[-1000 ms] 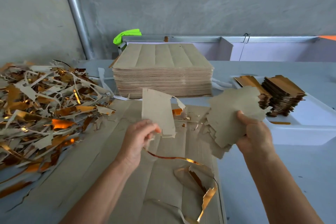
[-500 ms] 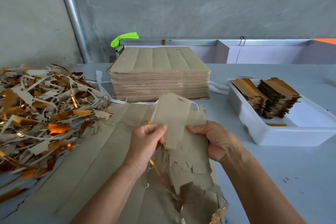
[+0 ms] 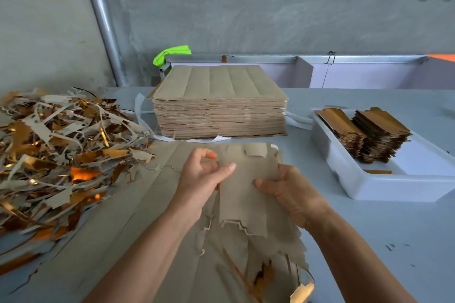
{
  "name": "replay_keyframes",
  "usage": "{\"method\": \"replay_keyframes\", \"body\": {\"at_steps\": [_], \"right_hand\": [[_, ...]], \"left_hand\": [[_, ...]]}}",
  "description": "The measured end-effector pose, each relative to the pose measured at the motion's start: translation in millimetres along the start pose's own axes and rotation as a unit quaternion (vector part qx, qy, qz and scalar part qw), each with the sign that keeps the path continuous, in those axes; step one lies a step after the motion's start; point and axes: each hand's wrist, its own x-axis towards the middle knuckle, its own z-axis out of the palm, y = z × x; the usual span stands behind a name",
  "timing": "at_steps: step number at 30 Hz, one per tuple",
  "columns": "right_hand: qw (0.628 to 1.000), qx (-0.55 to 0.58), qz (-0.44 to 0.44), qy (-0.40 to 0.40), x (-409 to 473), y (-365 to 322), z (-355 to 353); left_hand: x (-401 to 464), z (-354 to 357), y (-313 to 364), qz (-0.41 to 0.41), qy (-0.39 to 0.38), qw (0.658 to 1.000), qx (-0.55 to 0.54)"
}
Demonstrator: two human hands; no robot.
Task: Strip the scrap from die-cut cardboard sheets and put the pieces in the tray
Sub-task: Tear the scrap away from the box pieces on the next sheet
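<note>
Both grips pinch the thin, light cardboard pieces [image 3: 246, 194] by their side edges, left hand [image 3: 199, 179] and right hand [image 3: 288, 192], the card looking easily bent.

A pale grey-blue counter [image 3: 369, 241] fills the lower frame. At left centre a loose heap of grey and gold-foil cardboard scrap strips [image 3: 56, 155] lies on it; at upper centre stands a tall square stack of brown die-cut cardboard sheets [image 3: 219, 110], with a flat brown sheet [image 3: 103, 233] spread just below. At right centre sits a white rectangular plastic tray [image 3: 384, 188] holding two stacks of gold-faced cut pieces [image 3: 364, 133].
</note>
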Motion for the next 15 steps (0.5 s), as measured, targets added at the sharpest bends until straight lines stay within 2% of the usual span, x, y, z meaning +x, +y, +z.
{"method": "replay_keyframes", "body": {"at_steps": [5, 8, 11, 13, 15], "right_hand": [[0.994, -0.099, -0.007, -0.053, -2.4, -1.8, 3.2], [0.995, -0.091, 0.001, -0.052, -0.8, -0.6, 1.5], [0.997, -0.066, 0.033, -0.031, 1.3, 1.1, -1.0], [0.997, -0.069, 0.043, -0.018, 2.5, 2.8, -2.2], [0.995, -0.09, 0.039, -0.026, 2.8, 3.2, -1.0]], "left_hand": [[16.8, 3.0, 21.3, -0.025, 0.027, 0.998, 0.042], [19.9, 1.7, 25.8, -0.017, 0.014, 0.999, 0.046], [20.5, 0.6, 26.3, -0.034, 0.074, 0.995, -0.058], [21.5, -1.3, 25.9, -0.037, 0.084, 0.992, -0.089], [21.3, -2.0, 26.2, -0.012, 0.046, 0.999, -0.02]]}}
